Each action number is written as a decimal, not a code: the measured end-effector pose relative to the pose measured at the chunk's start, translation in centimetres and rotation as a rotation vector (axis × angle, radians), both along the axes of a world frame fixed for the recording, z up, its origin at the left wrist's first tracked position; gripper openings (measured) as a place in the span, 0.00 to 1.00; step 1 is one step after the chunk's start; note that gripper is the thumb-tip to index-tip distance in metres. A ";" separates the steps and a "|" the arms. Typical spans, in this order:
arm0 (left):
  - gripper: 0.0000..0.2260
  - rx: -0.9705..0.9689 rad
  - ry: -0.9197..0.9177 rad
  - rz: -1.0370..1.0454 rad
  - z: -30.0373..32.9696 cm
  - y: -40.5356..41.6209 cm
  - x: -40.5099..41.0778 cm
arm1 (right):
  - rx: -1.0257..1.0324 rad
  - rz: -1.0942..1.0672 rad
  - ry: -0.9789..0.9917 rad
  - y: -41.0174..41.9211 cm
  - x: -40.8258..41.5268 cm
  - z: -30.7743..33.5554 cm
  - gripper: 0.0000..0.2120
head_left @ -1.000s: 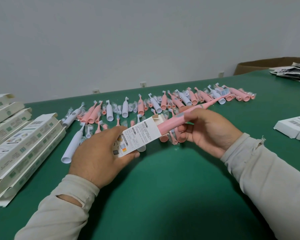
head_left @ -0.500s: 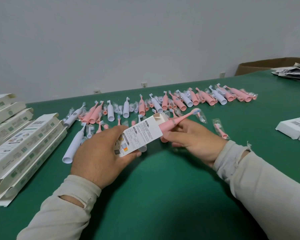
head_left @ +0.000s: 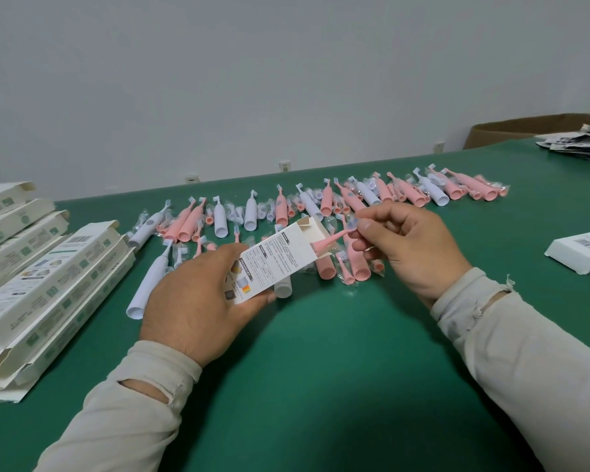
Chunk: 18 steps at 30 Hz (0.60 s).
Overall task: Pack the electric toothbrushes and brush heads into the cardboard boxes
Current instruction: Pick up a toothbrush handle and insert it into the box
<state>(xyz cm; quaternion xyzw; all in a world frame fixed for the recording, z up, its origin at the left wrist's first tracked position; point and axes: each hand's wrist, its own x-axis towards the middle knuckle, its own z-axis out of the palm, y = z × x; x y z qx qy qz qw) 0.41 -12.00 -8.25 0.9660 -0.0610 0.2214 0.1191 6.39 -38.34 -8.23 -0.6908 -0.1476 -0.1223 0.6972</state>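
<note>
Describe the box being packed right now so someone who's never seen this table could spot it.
Start at the green table, with stacks of long white cardboard boxes at its left edge. Near the middle, the left hand grips one white printed cardboard box above the table. It alone has a pink electric toothbrush poking out of its open end, pinched by the right hand.

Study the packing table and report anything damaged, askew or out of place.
Both sleeves are torn: holes gape near the left wrist and right wrist. The pink toothbrush pinched by the right hand sticks out of the box held by the left hand.
</note>
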 end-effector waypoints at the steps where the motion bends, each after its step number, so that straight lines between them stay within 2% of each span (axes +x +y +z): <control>1: 0.28 -0.005 0.003 -0.004 0.0 0.0 0.0 | -0.016 0.002 -0.017 0.1 0.0 0.0 0.07; 6: 0.29 -0.001 0.009 -0.019 0.0 -0.2 0.0 | -0.248 0.121 -0.073 1.0 -0.6 -0.4 0.10; 10: 0.29 -0.015 0.004 -0.013 0.1 -0.3 0.0 | -0.033 0.084 0.076 0.8 -0.5 0.1 0.09; 18: 0.28 -0.013 -0.015 -0.026 0.1 -0.2 -0.1 | -0.180 0.104 -0.007 1.1 -0.8 -0.2 0.13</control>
